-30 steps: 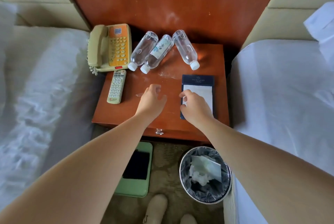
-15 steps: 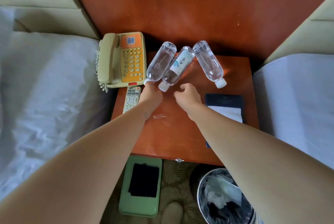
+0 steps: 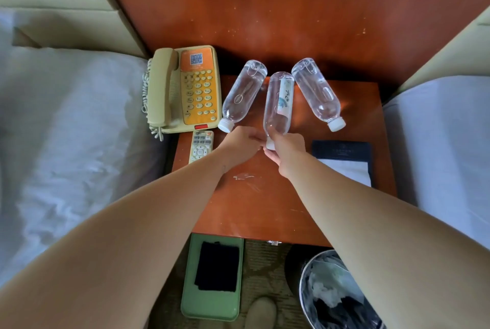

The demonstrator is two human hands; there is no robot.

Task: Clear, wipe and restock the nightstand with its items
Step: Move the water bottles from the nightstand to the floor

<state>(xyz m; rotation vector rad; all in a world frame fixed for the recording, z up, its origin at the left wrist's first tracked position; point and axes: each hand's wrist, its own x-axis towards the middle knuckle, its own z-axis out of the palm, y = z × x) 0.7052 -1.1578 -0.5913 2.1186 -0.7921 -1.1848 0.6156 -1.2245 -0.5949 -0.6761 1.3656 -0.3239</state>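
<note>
Three clear water bottles lie on the wooden nightstand point(image 3: 265, 209). The labelled middle bottle point(image 3: 278, 103) points its white cap at me, and my right hand point(image 3: 287, 149) grips its neck and cap. My left hand point(image 3: 238, 143) reaches in from the left, its fingertips touching the same neck. The left bottle point(image 3: 242, 95) and right bottle point(image 3: 316, 92) lie untouched. A beige and orange phone point(image 3: 185, 89) sits at the back left, with a remote point(image 3: 201, 144) in front of it. My right forearm partly covers a dark notepad point(image 3: 342, 161).
A small shiny smear point(image 3: 244, 177) marks the tabletop by my wrists. On the floor lie a green tray point(image 3: 212, 307) with a black cloth point(image 3: 217, 267) and a lined bin point(image 3: 302, 283) holding tissues. White beds flank the nightstand, and a wooden headboard panel rises behind it.
Both hands moved from the front of the tabletop up to the bottles. My right hand took the middle bottle's neck, and that bottle swung from slanted to nearly straight toward me.
</note>
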